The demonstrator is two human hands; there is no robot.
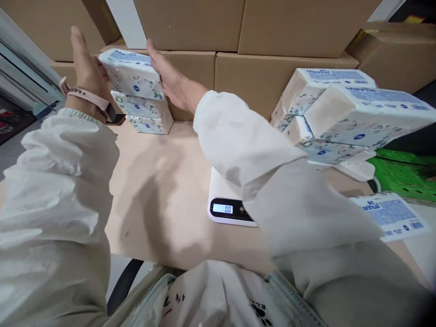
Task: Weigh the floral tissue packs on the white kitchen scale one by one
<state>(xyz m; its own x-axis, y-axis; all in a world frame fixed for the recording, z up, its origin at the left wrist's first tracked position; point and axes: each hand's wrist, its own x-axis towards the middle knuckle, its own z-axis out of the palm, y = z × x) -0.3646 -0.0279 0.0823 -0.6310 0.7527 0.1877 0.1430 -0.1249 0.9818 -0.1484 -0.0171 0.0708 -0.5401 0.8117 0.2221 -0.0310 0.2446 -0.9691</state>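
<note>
At the back left, a white-and-blue tissue pack (pixel 134 79) is held between my two hands, right over two similar tissue packs (pixel 146 116) stacked on the table. My left hand (pixel 89 72) presses its left end, thumb raised, fingertips partly hidden behind it. Against the right end lies the palm of my right hand (pixel 175 84), its thumb pointing up and its other fingers mostly hidden. Whether the held pack's weight rests on the stack, I cannot tell. A white digital scale (pixel 231 213) showing 0.0 sits in the middle, partly covered by my right sleeve.
Several tissue packs (pixel 371 118) are piled at the right, the upper ones tilted. Another pack (pixel 395 215) lies flat near the right edge, beside a green crate (pixel 405 175). Cardboard boxes (pixel 252 86) line the table's back. A dark flat object (pixel 117 119) lies by my left wrist.
</note>
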